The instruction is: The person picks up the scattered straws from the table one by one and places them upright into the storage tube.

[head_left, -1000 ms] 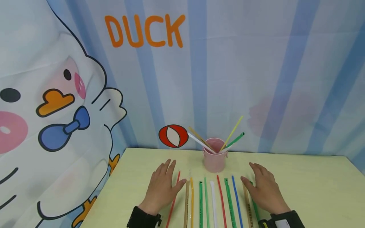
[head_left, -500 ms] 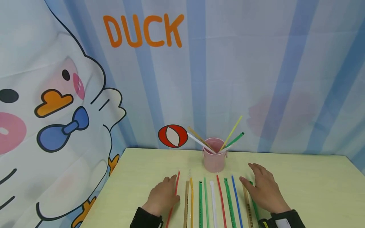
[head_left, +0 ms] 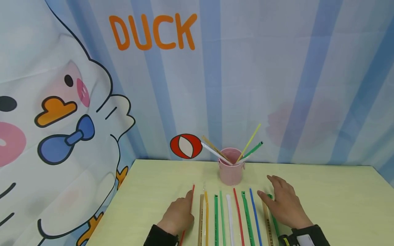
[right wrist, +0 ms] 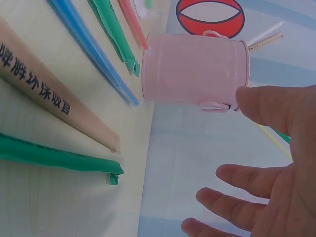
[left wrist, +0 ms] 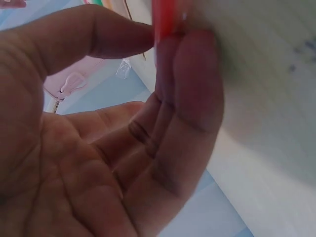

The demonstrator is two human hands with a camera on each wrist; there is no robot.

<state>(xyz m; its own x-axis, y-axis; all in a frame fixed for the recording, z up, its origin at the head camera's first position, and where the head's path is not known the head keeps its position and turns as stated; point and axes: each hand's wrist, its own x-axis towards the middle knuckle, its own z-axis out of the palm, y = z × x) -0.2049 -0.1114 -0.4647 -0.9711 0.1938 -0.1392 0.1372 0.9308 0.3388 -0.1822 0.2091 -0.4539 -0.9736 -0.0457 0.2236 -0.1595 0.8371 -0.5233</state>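
At the left end of a row of drinking straws, my left hand (head_left: 178, 214) pinches a red straw (head_left: 193, 187). In the left wrist view the thumb and curled fingertips meet on the red straw (left wrist: 165, 19), just over the tabletop. My right hand (head_left: 285, 204) hovers over the right end of the row with spread fingers and holds nothing. Nearest to it are a brown paper-wrapped straw (right wrist: 52, 94) and a green-wrapped straw (right wrist: 59, 158). Behind the row stands a small pink bucket (head_left: 231, 175) with several straws leaning out of it.
Between the hands lie more straws, among them a yellow straw (head_left: 207, 213), a white straw (head_left: 230, 215) and a blue straw (head_left: 255, 213). The pale yellow table (head_left: 341, 201) ends at a striped fabric backdrop (head_left: 246, 68) with a printed duck.
My left hand has come down from above the row's left end, and its fingers have closed on the red straw. The right hand stays nearly in place.
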